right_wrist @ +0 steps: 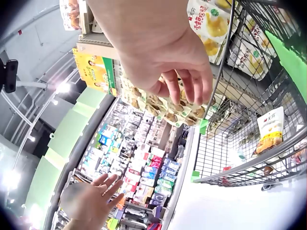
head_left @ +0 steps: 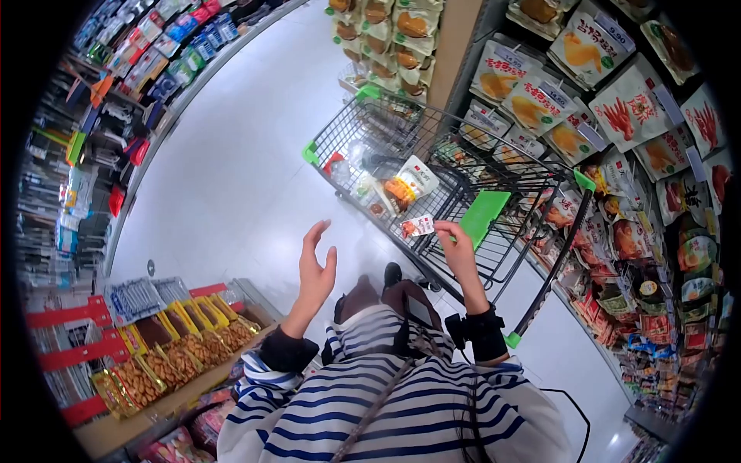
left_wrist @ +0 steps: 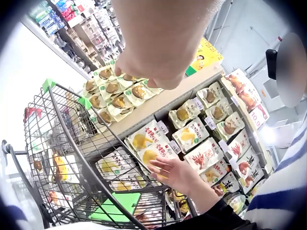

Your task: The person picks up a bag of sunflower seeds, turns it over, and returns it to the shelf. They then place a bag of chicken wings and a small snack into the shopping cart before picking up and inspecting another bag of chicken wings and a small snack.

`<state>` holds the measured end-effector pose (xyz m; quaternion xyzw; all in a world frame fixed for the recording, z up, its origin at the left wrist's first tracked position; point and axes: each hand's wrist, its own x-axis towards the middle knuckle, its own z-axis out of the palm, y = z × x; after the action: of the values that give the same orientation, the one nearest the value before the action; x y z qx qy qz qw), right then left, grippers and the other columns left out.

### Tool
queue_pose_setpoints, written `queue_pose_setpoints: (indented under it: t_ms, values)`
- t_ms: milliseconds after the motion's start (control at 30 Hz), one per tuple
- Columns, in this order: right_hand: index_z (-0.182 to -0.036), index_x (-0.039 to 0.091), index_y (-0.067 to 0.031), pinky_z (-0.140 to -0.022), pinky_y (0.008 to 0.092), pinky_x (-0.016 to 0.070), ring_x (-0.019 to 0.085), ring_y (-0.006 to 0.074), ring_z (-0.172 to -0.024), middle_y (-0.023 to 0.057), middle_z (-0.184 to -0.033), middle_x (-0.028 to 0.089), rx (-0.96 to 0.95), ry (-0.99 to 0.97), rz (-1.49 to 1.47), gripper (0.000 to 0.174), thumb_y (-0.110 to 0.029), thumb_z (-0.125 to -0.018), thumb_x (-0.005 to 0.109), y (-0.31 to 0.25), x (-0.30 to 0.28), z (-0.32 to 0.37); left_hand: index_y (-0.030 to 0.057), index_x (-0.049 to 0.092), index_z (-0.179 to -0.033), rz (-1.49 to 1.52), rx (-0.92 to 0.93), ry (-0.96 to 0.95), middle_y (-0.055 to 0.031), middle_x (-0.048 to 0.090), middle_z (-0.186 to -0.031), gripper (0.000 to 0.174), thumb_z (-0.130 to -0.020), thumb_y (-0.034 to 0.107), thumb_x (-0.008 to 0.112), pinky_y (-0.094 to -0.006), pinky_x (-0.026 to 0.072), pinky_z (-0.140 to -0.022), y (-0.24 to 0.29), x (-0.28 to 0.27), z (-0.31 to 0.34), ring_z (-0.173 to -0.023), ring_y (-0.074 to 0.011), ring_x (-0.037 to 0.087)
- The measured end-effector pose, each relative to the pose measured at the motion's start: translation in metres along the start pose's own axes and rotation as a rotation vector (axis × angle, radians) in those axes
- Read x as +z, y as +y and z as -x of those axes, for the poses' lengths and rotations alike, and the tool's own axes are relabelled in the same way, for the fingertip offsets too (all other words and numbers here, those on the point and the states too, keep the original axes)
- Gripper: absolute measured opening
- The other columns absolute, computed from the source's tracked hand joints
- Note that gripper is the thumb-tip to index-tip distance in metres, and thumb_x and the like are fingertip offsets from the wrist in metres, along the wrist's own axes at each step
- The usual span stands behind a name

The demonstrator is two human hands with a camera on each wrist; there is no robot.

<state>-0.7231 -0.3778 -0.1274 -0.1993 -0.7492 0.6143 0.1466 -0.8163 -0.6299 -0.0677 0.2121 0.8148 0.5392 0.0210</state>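
My left hand [head_left: 315, 274] is raised in front of my body, holding nothing, thumb apart from the fingers. Over the near side of the wire shopping cart [head_left: 363, 202], my right hand [head_left: 457, 247] hovers with relaxed fingers; in the right wrist view the fingers [right_wrist: 194, 86] hang loosely with nothing between them. Next to its fingertips in the head view, a small red-and-white packet [head_left: 417, 225] shows in the cart. A larger white pouch with an orange food picture [head_left: 413, 184] leans in the basket, near clear plastic packaging [head_left: 357, 154]. A green panel [head_left: 482, 220] sits toward the handle.
Shelves of hanging food pouches [head_left: 583, 46] line the right side beyond the cart. Yellow-edged snack packs [head_left: 185, 347] stand on a display at lower left. Household goods [head_left: 177, 46] fill racks across the white floor [head_left: 208, 170]. A brown-pouch display [head_left: 394, 38] stands ahead.
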Motion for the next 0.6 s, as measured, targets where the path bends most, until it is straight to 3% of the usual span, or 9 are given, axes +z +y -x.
queue_pose_setpoints:
  t_ms: [300, 433, 533, 567, 600]
  values:
    - [-0.094, 0.055, -0.0011, -0.072, 0.0237, 0.0425, 0.053, 0.0124, -0.079, 0.0065, -0.085, 0.058, 0.250, 0.105, -0.079, 0.014, -0.007, -0.083, 0.049, 0.048, -0.006, -0.014, 0.0004, 0.047, -0.108, -0.106, 0.055, -0.224, -0.0155, 0.054, -0.106, 0.032, -0.076, 0.003, 0.049, -0.0331, 0.0381, -0.087, -0.071, 0.028, -0.118, -0.103, -0.0288, 0.050]
    - [-0.093, 0.056, -0.0015, -0.072, 0.0248, 0.0426, 0.055, 0.0137, -0.077, 0.0074, -0.084, 0.058, 0.316, 0.197, 0.010, 0.014, -0.008, -0.082, 0.050, 0.069, 0.008, -0.023, 0.0017, 0.052, -0.102, -0.192, 0.067, -0.374, -0.0110, 0.059, -0.097, 0.025, -0.077, 0.003, 0.052, -0.0295, 0.0413, -0.081, -0.131, 0.056, -0.192, -0.094, -0.0204, 0.055]
    - [-0.092, 0.056, -0.0014, -0.070, 0.0247, 0.0427, 0.056, 0.0135, -0.075, 0.0069, -0.082, 0.059, 0.390, 0.264, -0.040, 0.014, -0.009, -0.082, 0.050, 0.107, 0.030, -0.028, 0.0019, 0.055, -0.096, -0.294, 0.063, -0.652, -0.0124, 0.060, -0.093, 0.023, -0.075, 0.007, 0.056, -0.0307, 0.0443, -0.075, -0.198, 0.090, -0.239, -0.086, -0.0226, 0.058]
    - [-0.092, 0.056, -0.0013, -0.066, 0.0246, 0.0426, 0.056, 0.0131, -0.073, 0.0063, -0.082, 0.059, 0.508, 0.275, -0.064, 0.014, -0.009, -0.081, 0.050, 0.103, 0.036, -0.034, 0.0021, 0.056, -0.094, -0.324, 0.000, -0.765, -0.0129, 0.060, -0.090, 0.022, -0.073, 0.009, 0.057, -0.0316, 0.0450, -0.073, -0.230, 0.103, -0.254, -0.083, -0.0239, 0.058]
    - [-0.091, 0.057, -0.0012, -0.064, 0.0243, 0.0424, 0.056, 0.0136, -0.071, 0.0066, -0.082, 0.059, 0.477, 0.284, 0.008, 0.014, -0.009, -0.081, 0.050, 0.113, 0.043, -0.037, 0.0023, 0.057, -0.091, -0.354, -0.067, -0.875, -0.0133, 0.061, -0.087, 0.021, -0.071, 0.011, 0.059, -0.0324, 0.0457, -0.071, -0.267, 0.114, -0.268, -0.080, -0.0252, 0.059]
